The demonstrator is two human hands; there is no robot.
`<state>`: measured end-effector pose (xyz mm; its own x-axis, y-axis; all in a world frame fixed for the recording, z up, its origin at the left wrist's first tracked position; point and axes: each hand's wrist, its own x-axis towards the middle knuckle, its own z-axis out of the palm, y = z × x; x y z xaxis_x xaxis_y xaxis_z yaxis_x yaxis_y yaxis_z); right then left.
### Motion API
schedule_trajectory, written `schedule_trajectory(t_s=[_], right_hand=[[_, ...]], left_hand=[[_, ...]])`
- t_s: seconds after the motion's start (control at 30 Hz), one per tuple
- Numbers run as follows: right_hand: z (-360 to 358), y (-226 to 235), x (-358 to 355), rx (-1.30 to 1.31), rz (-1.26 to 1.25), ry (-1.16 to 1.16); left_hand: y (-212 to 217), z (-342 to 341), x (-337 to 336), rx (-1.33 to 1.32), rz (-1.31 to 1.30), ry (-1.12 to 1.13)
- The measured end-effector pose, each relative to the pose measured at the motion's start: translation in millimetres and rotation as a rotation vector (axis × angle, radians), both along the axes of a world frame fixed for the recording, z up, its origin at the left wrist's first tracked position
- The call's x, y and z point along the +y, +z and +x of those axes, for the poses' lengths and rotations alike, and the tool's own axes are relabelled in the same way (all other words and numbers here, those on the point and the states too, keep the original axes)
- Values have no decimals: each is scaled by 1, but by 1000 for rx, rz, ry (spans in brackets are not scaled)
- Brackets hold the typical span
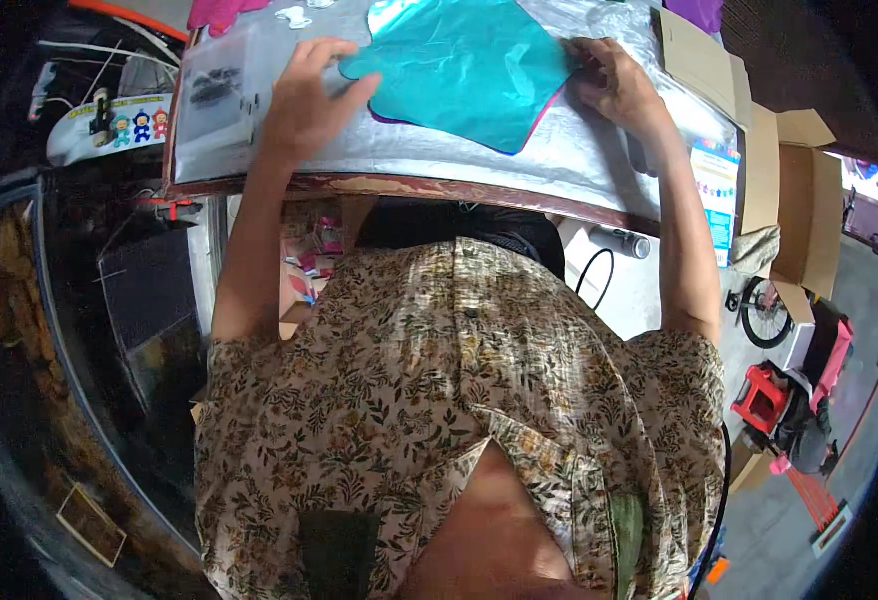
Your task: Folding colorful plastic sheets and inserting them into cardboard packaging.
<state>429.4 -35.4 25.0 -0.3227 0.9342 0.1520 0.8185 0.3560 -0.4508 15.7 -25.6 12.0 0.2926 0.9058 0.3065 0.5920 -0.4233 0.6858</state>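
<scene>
A shiny teal foil sheet (464,72), roughly square and turned like a diamond, lies flat on the silver-covered tabletop (559,155) near its far edge, with slivers of a purple and a pink sheet (537,122) showing from under its near and right edges. The left hand (309,100) lies spread, fingers released and flat, with its fingertips on the left corner of the teal sheet, pressing down rather than gripping. The right hand (614,85) rests at the sheet's right corner with its fingers curled against the edge; whether it pinches the foil cannot be told. Toward the left edge of the tabletop lies a clear plastic sleeve with a dark print inside (221,95), just beside the left hand. At the right edge, flat brown cardboard pieces (704,65) lie overlapping, and an open cardboard box (809,215) stands beyond that edge. A few small white cut shapes (294,15) sit at the far edge.
</scene>
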Motion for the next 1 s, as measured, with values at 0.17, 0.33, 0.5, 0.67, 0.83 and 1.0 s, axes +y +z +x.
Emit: schedule_trajectory(t_s=[0.17, 0.33, 0.5, 0.67, 0.83, 1.0], right_hand=[[-21, 27, -17, -179, 271, 127], [-48, 53, -60, -181, -207, -40], [-56, 27, -88, 996, -489, -404], [-65, 27, -88, 1447, -431, -491], [-76, 39, -80, 1396, -441, -475], [-79, 39, -77, 1379, -453, -484]], left_hand=[[-4, 12, -12, 149, 75, 73], [-8, 20, 14, 302, 224, 178], [-21, 20, 31, 256, 217, 168], [-23, 28, 30, 272, 232, 190], [-24, 26, 32, 236, 203, 165], [-23, 30, 32, 271, 129, 176]])
